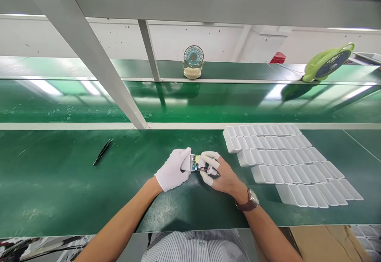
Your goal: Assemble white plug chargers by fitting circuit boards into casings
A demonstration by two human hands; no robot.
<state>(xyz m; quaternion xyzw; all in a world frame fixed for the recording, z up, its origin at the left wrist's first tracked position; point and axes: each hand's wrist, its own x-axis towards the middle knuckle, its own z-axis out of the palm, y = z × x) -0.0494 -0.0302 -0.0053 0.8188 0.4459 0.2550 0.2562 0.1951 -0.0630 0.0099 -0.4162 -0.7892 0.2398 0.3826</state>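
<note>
My left hand [174, 170], in a white glove, is closed around a white plastic housing [186, 163]. A small circuit board [195, 163] with a yellow component and other parts sticks out of the housing's right side. White finger cots cover fingertips of my right hand [218, 171], which is closed on the board's right end. Dark and light wires or parts show between those fingers, too small to tell apart. Both hands meet over the green work surface [190, 206], near its front edge.
Rows of white open-topped trays [285, 155] stand to the right. A slim black tool [102, 152], perhaps tweezers, lies at left. A grey metal post [101, 56] slants above. Behind stand a small fan [193, 60] and a green fan [329, 64].
</note>
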